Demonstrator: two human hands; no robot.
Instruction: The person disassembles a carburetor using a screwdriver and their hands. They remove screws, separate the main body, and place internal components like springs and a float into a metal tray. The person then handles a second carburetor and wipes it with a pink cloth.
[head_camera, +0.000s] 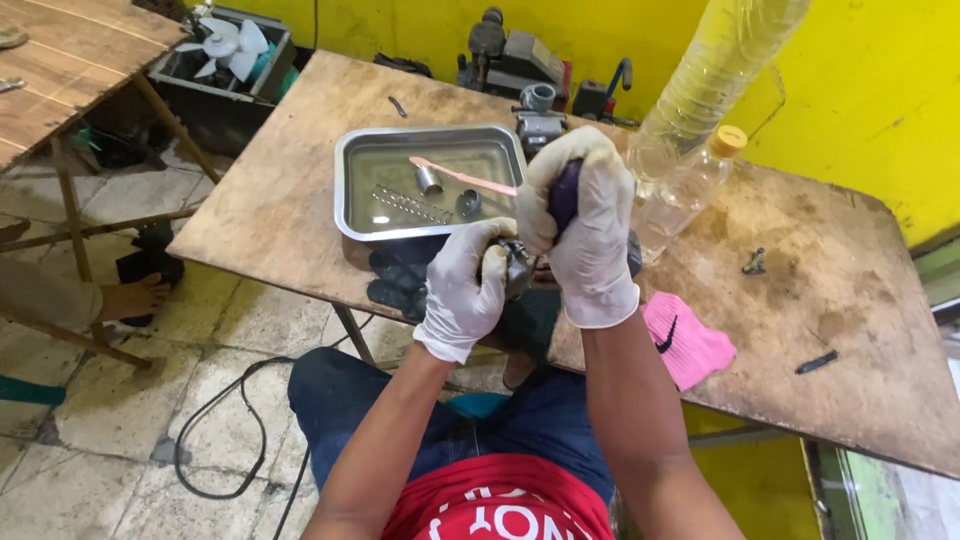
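Observation:
Both my hands wear white gloves and work close together at the near edge of a worn wooden table (300, 190). My left hand (465, 285) is closed around a small dark metal part (518, 265). Directly above it, my right hand (585, 225) grips the dark purple handle of a tool (565, 190) held upright, its tip pointing down onto that part. The tool's tip is hidden by my fingers. Just behind my hands sits a steel tray (350, 190) holding a spring, a small metal cylinder, a round cap and a pink stick.
Two clear plastic bottles (690, 185) of yellowish liquid stand right of the tray. A pink cloth (685, 345) and dark gloves (400, 280) lie at the table's near edge. Small metal bits lie at the right. A crate with a white fan (225, 45) sits far left; a black cable (215, 430) lies on the floor.

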